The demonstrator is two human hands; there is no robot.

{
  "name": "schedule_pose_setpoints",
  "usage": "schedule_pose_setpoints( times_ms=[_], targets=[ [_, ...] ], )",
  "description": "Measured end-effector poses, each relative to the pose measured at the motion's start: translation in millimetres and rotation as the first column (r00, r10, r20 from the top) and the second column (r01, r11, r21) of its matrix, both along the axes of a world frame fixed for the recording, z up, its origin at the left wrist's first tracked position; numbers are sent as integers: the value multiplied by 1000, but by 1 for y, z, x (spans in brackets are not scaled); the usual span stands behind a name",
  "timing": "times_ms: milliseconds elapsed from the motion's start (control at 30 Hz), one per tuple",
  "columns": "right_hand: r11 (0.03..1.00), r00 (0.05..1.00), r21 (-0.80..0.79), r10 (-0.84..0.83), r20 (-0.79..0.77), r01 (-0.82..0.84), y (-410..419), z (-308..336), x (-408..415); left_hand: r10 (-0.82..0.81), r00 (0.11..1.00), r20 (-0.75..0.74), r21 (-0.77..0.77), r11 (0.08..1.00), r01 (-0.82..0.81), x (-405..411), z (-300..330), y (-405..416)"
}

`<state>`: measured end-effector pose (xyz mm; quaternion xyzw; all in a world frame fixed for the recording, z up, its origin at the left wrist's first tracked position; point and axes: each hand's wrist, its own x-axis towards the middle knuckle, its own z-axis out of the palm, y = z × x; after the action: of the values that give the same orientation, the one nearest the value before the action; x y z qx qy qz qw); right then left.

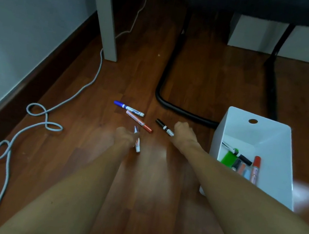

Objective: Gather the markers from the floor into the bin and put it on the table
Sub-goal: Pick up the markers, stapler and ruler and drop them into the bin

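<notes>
On the wooden floor lie a blue marker [128, 108] and, just in front of it, an orange-red marker [139, 121]. My left hand [126, 137] is closed around a white marker [137, 144] whose end sticks out below the fist. My right hand [184, 133] grips the white end of a black marker [163, 127] just left of the white bin [275, 153]. The bin stands on the floor at the right and holds several markers, among them a red one [255, 166] and a green piece [228, 158].
A grey cable [49, 110] loops across the floor at the left, beside the wall. A white table leg [108, 21] stands at the back left. A black tubular chair frame [171, 103] curves along the floor behind the markers and the bin.
</notes>
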<state>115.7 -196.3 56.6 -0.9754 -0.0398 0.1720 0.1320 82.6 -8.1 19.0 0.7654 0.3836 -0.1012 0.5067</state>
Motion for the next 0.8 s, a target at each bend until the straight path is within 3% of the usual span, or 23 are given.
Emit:
schedule_pose_setpoints(
  times_ms=[167,333,433,600,800],
  targets=[
    [952,981,235,-191,-38,195,-15,50,13,-55,995,80,3,998,55,10,45,-4],
    [881,939,340,-343,-16,328,-51,119,31,-135,981,137,46,991,129,44,123,-28],
    [851,914,363,-407,0,379,-83,156,22,-195,963,185,78,980,183,45,180,-63],
    [784,852,387,-523,-8,485,-139,202,6,-316,920,233,6,946,323,53,232,-120],
    [714,777,337,-623,-95,614,-200,195,-27,-481,850,217,-19,868,496,35,235,-199]
  ],
)
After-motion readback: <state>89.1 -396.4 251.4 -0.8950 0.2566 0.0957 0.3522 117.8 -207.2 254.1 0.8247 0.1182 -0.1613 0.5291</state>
